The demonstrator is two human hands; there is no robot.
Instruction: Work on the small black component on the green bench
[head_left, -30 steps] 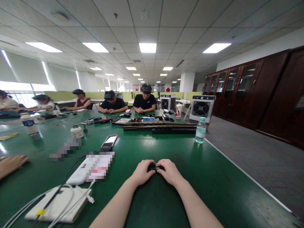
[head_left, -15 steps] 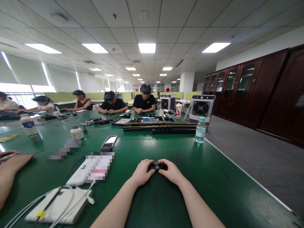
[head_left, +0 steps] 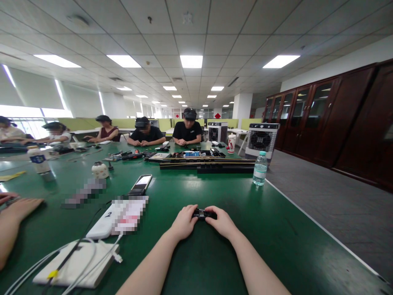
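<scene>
A small black device (head_left: pixel 201 214) with lighter, shiny parts in its middle lies low over the green tabletop (head_left: pixel 208 262). Its exact kind is too small to make out. My left hand (head_left: pixel 184 221) is closed around its left end, thumb in front and fingers behind. On the opposite end, my right hand (head_left: pixel 221 221) grips it the same way. Between my fingertips the middle of the device shows; both ends are hidden by the hands.
Left of my arms lie a white pad (head_left: pixel 73 262) with cables, a white power bank (head_left: pixel 102 221) and a phone (head_left: pixel 140 185). A water bottle (head_left: pixel 259 169) stands at the right edge. Black rails (head_left: pixel 211 167) and tools lie further back. A co-worker's hand (head_left: pixel 23 209) is at far left.
My right hand has shifted slightly right along the black device, so more of its middle shows. The co-worker's hand at the left edge has come further into view.
</scene>
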